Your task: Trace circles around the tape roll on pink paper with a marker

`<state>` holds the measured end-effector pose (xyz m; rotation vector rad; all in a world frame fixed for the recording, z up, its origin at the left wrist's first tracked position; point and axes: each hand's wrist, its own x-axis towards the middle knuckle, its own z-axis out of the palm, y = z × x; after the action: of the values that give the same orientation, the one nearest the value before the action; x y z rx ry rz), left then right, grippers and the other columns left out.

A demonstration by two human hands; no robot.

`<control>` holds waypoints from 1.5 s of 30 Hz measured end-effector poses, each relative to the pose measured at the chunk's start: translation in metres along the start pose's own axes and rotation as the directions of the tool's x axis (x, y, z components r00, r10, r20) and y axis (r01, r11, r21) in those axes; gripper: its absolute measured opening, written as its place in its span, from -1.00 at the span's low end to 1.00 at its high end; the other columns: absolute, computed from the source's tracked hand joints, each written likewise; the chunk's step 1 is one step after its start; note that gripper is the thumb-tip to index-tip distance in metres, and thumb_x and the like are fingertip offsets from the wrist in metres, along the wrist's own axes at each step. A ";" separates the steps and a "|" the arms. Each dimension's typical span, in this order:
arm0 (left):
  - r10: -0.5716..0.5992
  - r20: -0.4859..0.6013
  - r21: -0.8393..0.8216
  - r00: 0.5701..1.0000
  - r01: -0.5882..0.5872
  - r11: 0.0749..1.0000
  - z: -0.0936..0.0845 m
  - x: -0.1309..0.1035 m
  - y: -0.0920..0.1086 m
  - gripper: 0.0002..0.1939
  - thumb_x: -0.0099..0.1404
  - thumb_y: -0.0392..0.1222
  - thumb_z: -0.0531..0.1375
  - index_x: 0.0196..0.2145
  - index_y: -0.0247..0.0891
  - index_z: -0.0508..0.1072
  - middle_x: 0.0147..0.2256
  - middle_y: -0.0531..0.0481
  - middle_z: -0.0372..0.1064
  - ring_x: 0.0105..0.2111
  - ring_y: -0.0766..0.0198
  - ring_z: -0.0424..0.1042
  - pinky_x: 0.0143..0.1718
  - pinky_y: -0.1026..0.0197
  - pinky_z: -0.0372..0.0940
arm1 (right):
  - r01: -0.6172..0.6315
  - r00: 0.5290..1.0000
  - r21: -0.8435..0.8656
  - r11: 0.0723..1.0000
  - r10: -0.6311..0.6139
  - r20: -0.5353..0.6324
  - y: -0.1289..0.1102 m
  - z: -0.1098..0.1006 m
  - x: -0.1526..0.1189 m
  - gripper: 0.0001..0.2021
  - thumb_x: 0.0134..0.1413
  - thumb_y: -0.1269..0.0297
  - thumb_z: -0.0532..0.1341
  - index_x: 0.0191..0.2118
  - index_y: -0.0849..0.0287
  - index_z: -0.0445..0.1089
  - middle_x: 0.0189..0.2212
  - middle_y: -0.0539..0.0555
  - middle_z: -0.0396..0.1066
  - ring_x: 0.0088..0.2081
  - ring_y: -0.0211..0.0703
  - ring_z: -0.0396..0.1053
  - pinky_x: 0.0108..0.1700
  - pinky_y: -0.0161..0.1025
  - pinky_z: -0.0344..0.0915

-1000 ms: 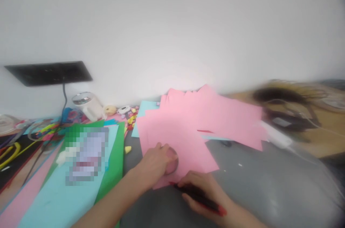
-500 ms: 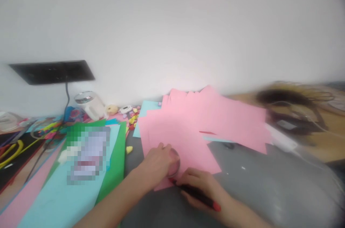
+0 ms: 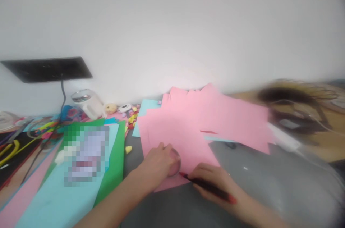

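My left hand (image 3: 159, 161) is closed on a round, clear-looking disc (image 3: 175, 162), which rests on a sheet of pink paper (image 3: 188, 145) near its front edge. In my right hand (image 3: 212, 181) is a dark marker with red ends (image 3: 215, 189), its red tip touching or just above the paper to the right of the disc. More pink sheets (image 3: 231, 113) overlap behind, with a small red strip (image 3: 208, 132) lying across them.
Green paper (image 3: 114, 170) and light blue sheets (image 3: 45, 192) lie at the left, beneath a pixelated item. A white mug (image 3: 93, 105) and small colourful pieces (image 3: 132, 118) stand near the wall. A white object (image 3: 285, 140) and dark items are at the right.
My right hand has moved right with the marker, from the front of the disc to its right side. My left hand stays on the disc. The view has shifted slightly.
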<state>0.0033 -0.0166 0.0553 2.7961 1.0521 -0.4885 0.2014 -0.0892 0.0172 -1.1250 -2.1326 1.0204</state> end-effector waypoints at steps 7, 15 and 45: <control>0.016 0.050 -0.007 0.999 -0.015 1.000 -0.008 -0.002 0.000 -0.70 0.20 -0.35 0.11 -0.10 -0.17 0.37 -0.19 -0.15 0.25 -0.23 0.07 0.27 -0.40 0.17 0.25 | 0.022 1.000 -0.001 1.000 -0.022 -0.007 -0.001 0.008 -0.004 -0.80 0.18 0.32 0.06 -0.11 0.09 0.35 -0.29 0.10 0.39 -0.34 -0.19 0.37 -0.31 -0.30 0.32; 0.057 -0.054 0.010 0.997 -0.056 0.998 0.002 0.001 -0.006 -0.68 0.16 -0.39 0.08 -0.14 -0.14 0.36 -0.24 -0.08 0.23 -0.32 0.14 0.26 -0.45 0.20 0.23 | 0.207 0.973 -0.134 0.969 -0.218 -0.078 0.003 0.040 0.007 -0.76 0.09 0.41 0.09 -0.09 0.16 0.31 -0.31 0.13 0.41 -0.35 -0.20 0.39 -0.32 -0.32 0.33; 0.077 -0.070 0.001 0.995 -0.077 0.997 0.000 0.004 -0.007 -0.73 0.19 -0.37 0.06 -0.17 -0.18 0.40 -0.25 -0.11 0.25 -0.34 0.18 0.28 -0.45 0.22 0.21 | 0.011 0.962 -0.199 0.980 -0.065 -0.265 0.006 0.036 0.003 -0.84 0.05 0.40 0.10 -0.29 0.15 0.41 -0.49 0.03 0.46 -0.51 -0.23 0.42 -0.46 -0.36 0.33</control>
<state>0.0015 -0.0091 0.0546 2.8587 0.9517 -0.3832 0.1765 -0.0980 -0.0080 -1.2319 -2.0549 0.6071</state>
